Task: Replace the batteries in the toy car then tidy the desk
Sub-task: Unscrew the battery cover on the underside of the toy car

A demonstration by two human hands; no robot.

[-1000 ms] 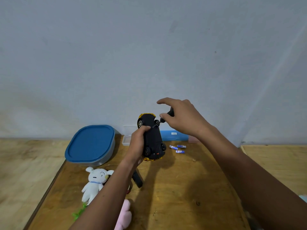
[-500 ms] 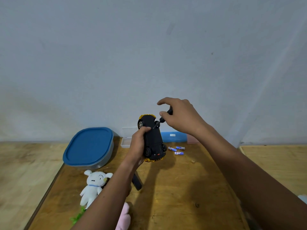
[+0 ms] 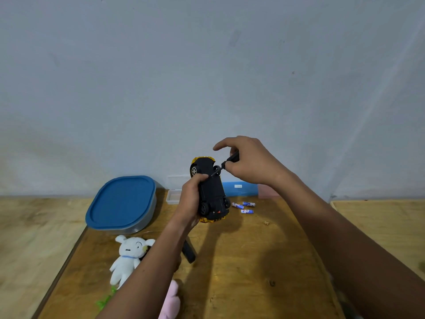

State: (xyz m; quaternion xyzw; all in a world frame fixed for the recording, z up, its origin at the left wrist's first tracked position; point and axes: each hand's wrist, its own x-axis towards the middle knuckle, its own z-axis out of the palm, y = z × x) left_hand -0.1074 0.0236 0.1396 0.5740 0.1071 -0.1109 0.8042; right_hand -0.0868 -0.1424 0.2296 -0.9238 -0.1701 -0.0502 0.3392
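- The left hand (image 3: 190, 201) is gripping the toy car (image 3: 211, 192) from its left side, with its fingers (image 3: 202, 177) curled round the body and the thumb lying across the black underside.
- The toy car is being held on end over the middle of the bench (image 3: 241, 261). Its black underside is facing the camera and its yellow shell is showing at the top and bottom edges. I cannot tell whether its lower end is touching the wood.
- The right hand (image 3: 253, 166) is pinching a small black screwdriver (image 3: 227, 162). Its fingers (image 3: 224, 143) are curled about the handle and the forefinger is arching over the top.
- The screwdriver is slanting down to the left, and its tip is meeting the underside near the upper wheel, just beside the left thumb.
- Three blue-and-white batteries (image 3: 247, 211) are lying loose on the bench, just right of the car's lower end.
- A grey container with a blue lid (image 3: 122, 203) is sitting at the back left corner of the bench.
- A small clear tray (image 3: 173, 196) is lying between the container and the car, near the wall.
- A blue box (image 3: 240, 188) and a pink box (image 3: 266, 192) are standing side by side against the wall behind the car.
- A white plush toy (image 3: 127, 256) is lying near the left edge of the bench, beside the left forearm.
- A pink plush (image 3: 171, 302) is peeking out below that forearm, and a black object (image 3: 189, 252), partly hidden, is lying under it.
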